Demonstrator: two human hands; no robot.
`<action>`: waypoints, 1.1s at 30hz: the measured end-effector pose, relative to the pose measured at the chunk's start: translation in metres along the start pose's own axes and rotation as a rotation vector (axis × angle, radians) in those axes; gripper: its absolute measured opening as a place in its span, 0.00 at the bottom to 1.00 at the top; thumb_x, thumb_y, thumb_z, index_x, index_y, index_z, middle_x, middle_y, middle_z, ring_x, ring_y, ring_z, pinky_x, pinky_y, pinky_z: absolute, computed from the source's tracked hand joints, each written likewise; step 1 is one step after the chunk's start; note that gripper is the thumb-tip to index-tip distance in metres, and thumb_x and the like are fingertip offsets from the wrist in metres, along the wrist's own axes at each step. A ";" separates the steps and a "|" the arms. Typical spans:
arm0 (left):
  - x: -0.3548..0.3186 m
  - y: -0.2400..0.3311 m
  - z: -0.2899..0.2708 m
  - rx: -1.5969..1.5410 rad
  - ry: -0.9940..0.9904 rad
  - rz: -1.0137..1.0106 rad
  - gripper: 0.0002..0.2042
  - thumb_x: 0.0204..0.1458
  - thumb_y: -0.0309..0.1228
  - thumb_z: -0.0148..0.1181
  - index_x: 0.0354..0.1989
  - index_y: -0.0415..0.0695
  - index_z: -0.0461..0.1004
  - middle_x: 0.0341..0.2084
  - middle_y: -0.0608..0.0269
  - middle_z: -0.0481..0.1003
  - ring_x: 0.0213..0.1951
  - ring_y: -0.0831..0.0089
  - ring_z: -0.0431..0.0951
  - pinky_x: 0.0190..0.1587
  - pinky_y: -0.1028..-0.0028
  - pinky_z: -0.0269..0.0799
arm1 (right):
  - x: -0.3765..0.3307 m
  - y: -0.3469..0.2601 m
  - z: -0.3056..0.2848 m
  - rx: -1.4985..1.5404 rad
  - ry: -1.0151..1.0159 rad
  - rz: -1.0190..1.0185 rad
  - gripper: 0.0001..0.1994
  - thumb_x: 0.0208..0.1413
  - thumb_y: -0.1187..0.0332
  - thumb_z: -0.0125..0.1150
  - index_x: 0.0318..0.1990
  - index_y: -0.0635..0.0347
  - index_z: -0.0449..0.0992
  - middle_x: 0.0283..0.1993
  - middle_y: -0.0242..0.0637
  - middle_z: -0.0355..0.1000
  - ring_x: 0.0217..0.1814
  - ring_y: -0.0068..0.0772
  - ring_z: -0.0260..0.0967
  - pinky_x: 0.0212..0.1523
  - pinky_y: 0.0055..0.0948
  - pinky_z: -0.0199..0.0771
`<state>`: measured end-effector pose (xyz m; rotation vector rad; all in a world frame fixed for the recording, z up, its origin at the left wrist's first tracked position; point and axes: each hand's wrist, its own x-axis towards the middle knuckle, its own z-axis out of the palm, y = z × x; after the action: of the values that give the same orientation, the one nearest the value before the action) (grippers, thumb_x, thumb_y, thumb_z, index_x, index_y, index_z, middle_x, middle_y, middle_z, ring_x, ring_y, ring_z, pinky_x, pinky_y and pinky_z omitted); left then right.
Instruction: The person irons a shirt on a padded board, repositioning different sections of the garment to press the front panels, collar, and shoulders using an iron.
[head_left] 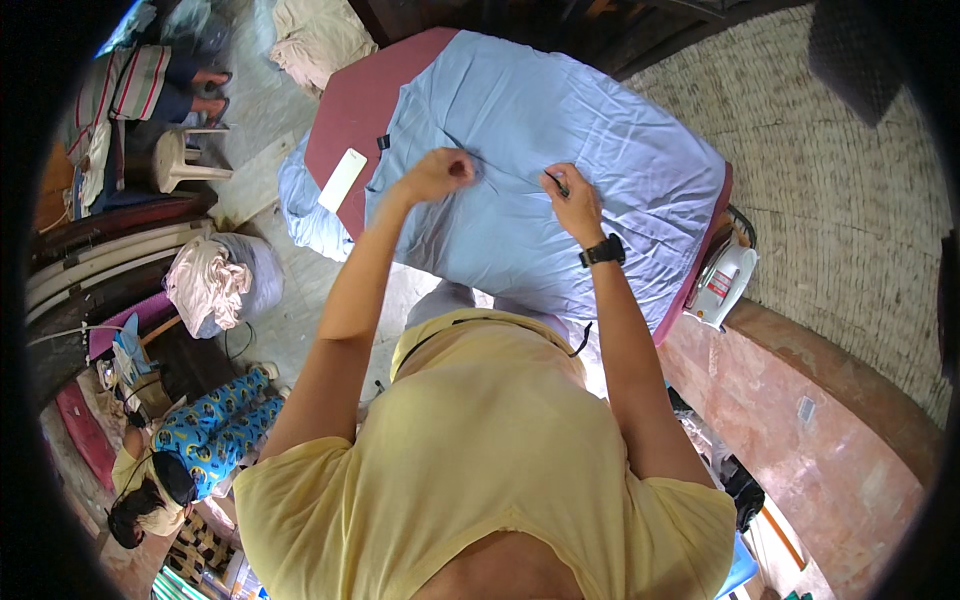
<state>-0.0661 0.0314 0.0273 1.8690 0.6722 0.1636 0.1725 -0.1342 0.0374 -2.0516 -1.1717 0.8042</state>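
Observation:
A light blue cloth garment (pixel 520 120) lies spread over an ironing board with a maroon cover (pixel 340 100). My left hand (pixel 437 176) is above the garment's left part, slightly blurred, its fingers curled together; whether anything is in them I cannot make out. To its right, my right hand (pixel 574 205) is low over the garment with thumb and fingers pinched on a small slim black object. Its kind is too small to tell. A black watch (pixel 602 251) is on my right wrist. A white flat rectangular thing (pixel 343 180) lies at the board's left edge.
A white iron (pixel 722 284) stands at the board's right end. On the left are a bundle of pale pink cloth (pixel 208 277), a plastic stool (pixel 180 160) and two other people, one in blue patterned trousers (pixel 215 425). A pinkish ledge (pixel 800 400) runs along the right.

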 end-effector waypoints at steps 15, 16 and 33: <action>0.055 0.023 0.074 0.239 0.291 0.108 0.05 0.46 0.17 0.59 0.32 0.37 0.75 0.29 0.51 0.76 0.34 0.56 0.79 0.38 0.63 0.73 | 0.003 0.000 0.043 -0.050 0.146 0.030 0.11 0.53 0.64 0.66 0.41 0.57 0.75 0.40 0.40 0.79 0.44 0.48 0.77 0.42 0.43 0.74; 0.055 0.018 0.074 0.198 0.302 0.103 0.06 0.46 0.16 0.57 0.32 0.36 0.75 0.29 0.52 0.77 0.33 0.57 0.80 0.38 0.64 0.73 | 0.001 -0.004 0.040 -0.064 0.131 0.030 0.13 0.53 0.63 0.66 0.42 0.56 0.74 0.40 0.40 0.80 0.44 0.48 0.77 0.42 0.43 0.74; 0.049 0.011 0.066 -0.156 0.281 -0.028 0.05 0.52 0.19 0.55 0.33 0.35 0.77 0.26 0.62 0.79 0.30 0.77 0.76 0.36 0.73 0.73 | 0.017 -0.012 0.031 -0.070 -0.079 -0.047 0.08 0.56 0.61 0.62 0.38 0.52 0.76 0.36 0.34 0.80 0.41 0.44 0.78 0.38 0.43 0.72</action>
<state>0.0062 0.0004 0.0004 1.7010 0.8519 0.4541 0.1497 -0.1075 0.0248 -2.0568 -1.3031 0.8391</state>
